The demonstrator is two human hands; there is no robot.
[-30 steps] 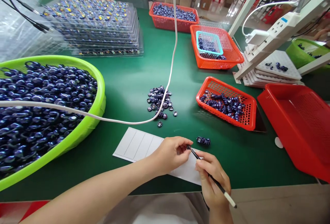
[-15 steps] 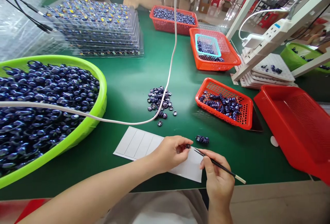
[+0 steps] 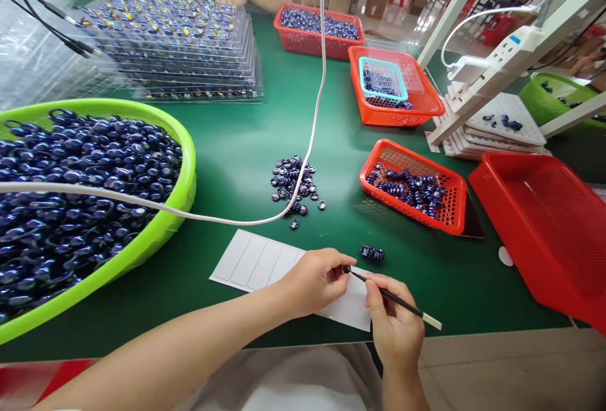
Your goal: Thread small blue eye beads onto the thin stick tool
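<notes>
Left hand (image 3: 315,281) grip pinches a bead (image 3: 347,269), right hand (image 3: 392,329) grip clenches brush (image 3: 395,300), tip at bead; needs steady dab.

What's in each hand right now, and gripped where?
Left hand pinches a small dark bead between thumb and fingertips. Right hand holds a thin dark stick around its middle, tip at the bead.
</notes>
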